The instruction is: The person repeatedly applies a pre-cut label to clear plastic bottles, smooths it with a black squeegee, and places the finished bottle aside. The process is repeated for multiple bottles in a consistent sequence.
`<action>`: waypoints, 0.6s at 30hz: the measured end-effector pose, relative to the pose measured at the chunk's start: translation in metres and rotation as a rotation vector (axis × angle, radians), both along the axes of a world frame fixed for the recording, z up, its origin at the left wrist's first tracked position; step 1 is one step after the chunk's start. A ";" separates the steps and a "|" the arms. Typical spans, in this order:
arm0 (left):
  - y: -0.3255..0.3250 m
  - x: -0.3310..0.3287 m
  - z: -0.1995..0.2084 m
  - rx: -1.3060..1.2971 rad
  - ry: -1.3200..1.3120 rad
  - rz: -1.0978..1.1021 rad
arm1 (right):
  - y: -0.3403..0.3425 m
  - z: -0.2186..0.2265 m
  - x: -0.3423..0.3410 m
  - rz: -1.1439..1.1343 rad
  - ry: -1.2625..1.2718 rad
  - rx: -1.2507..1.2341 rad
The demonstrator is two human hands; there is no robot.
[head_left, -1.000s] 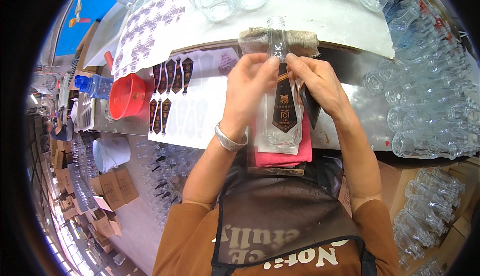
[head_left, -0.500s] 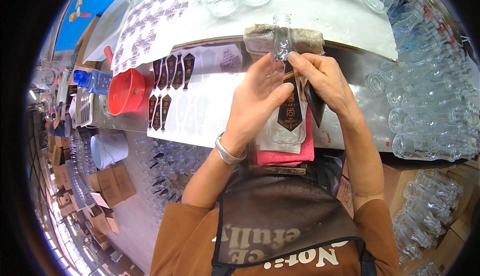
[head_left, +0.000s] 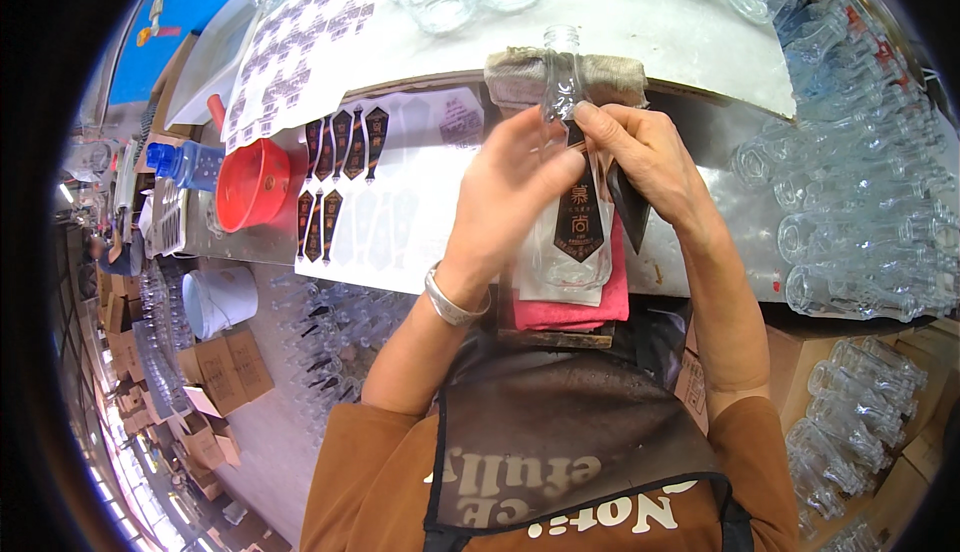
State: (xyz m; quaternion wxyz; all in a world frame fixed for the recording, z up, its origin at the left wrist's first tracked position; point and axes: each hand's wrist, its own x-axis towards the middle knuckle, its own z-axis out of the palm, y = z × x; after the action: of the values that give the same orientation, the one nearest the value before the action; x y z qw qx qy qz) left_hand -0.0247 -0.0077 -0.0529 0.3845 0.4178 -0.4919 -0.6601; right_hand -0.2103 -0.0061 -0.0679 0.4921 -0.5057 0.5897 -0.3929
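Observation:
A clear glass bottle [head_left: 545, 262] lies with its neck pointing away from me on a pink cloth [head_left: 575, 312] and a grey rolled cloth [head_left: 620, 77]. On its front is a dark pointed label [head_left: 580, 222] with copper-coloured print. My left hand [head_left: 510, 182] curves round the bottle's left side, thumb over the label, slightly blurred. My right hand [head_left: 640, 152] has its thumb and finger at the label's narrow top end. Tucked in that hand, a dark flat scraper-like piece [head_left: 628, 207] hangs beside the bottle; its grip is partly hidden.
A sheet of dark labels [head_left: 400, 222] lies left, near a red bowl [head_left: 245, 192] and a blue-capped bottle [head_left: 185, 164]. Rows of glass bottles [head_left: 850, 222] cover the right side. More stand at the far edge. A white bucket [head_left: 220, 300] is on the floor.
My left hand has shifted slightly left and its thumb has moved up along the label. My right hand stays nearly still at the label's top. The bottle has barely moved.

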 end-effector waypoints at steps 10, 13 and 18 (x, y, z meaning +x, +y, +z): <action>-0.017 -0.011 0.003 -0.016 -0.115 0.041 | 0.002 -0.001 -0.001 0.019 -0.040 -0.001; -0.016 -0.013 0.000 -0.027 -0.091 0.056 | 0.002 0.000 0.000 0.006 -0.060 -0.009; -0.016 -0.014 -0.002 -0.018 -0.091 0.066 | 0.005 -0.001 -0.002 -0.004 -0.090 -0.021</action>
State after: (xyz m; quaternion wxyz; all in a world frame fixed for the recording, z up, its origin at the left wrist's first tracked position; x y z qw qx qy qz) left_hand -0.0384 -0.0241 -0.0545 0.3870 0.4599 -0.5007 -0.6229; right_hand -0.2121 -0.0009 -0.0689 0.5121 -0.4915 0.5637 -0.4224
